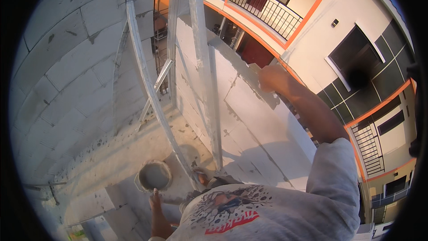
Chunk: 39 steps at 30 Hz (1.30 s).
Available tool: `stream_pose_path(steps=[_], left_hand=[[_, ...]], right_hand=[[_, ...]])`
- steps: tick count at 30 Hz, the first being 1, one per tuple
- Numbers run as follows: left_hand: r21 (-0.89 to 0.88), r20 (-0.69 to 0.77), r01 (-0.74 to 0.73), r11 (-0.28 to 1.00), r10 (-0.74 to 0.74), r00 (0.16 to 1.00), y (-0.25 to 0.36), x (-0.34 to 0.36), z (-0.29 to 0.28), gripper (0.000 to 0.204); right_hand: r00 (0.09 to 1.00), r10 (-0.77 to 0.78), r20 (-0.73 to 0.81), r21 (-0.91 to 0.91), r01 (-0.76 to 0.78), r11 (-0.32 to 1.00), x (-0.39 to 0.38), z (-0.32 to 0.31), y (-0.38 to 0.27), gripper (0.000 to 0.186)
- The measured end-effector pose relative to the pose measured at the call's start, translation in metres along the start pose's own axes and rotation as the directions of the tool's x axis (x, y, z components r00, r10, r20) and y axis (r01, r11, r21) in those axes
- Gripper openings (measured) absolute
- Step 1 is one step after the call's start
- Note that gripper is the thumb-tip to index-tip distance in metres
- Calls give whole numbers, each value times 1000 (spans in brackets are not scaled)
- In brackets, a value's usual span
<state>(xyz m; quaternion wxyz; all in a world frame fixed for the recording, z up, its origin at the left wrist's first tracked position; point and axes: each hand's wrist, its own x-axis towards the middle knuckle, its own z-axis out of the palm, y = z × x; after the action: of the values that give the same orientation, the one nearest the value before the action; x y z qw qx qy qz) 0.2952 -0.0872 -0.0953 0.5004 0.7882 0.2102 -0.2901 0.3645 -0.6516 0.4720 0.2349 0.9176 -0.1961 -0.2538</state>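
Up at the wall (240,129), a worker in a grey shirt is leaning over the top edge, where mortar (229,56) is lying in a rough grey strip. The right hand (272,79) is resting at that edge, its fingers looking curled, though whether they are clamping a tool cannot be told; a small tan corner is showing just beyond them. Down to the left of the wall, the left hand (155,198) is meeting the near rim of a bucket (139,179), and its grip there cannot be told either. The bucket is standing on the floor (96,165) and holding a smooth grey mix (154,176). A metal post (203,58) is rising close against the wall's inner face, a slanting bar (149,87) is leaning farther left of the wall, and a building (305,56) is looming beyond it. Doing this well, in all likelihood, is meaning laying the mortar evenly along the wall's top, pressing it down lightly rather than dragging it, and catching any spill before it is running down the face. Steadying the bucket is probably helping, and leaning out past the wall is calling for sound footing.
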Motion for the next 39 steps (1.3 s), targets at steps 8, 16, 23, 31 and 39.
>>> stream_pose_path(steps=[8, 16, 23, 31, 39], left_hand=[[-103, 58, -78, 992, 84, 995, 17, 23, -18, 55], [-148, -71, 22, 989, -32, 997, -13, -18, -45, 55], [51, -28, 104, 993, -103, 994, -67, -5, -63, 49], [28, -91, 12, 1000, -9, 996, -71, -48, -96, 49], [-49, -93, 111, 993, -115, 989, -84, -73, -106, 49]], right_hand=[[925, 254, -283, 225, -193, 955, -93, 33, 16, 21], [755, 556, -348, 627, -253, 736, -85, 72, -55, 48], [675, 721, -159, 891, -217, 399, -18, 116, -147, 61], [685, 726, -61, 940, -206, 273, 43, 154, -187, 57], [783, 607, -138, 896, -162, 413, -14, 255, -241, 56]])
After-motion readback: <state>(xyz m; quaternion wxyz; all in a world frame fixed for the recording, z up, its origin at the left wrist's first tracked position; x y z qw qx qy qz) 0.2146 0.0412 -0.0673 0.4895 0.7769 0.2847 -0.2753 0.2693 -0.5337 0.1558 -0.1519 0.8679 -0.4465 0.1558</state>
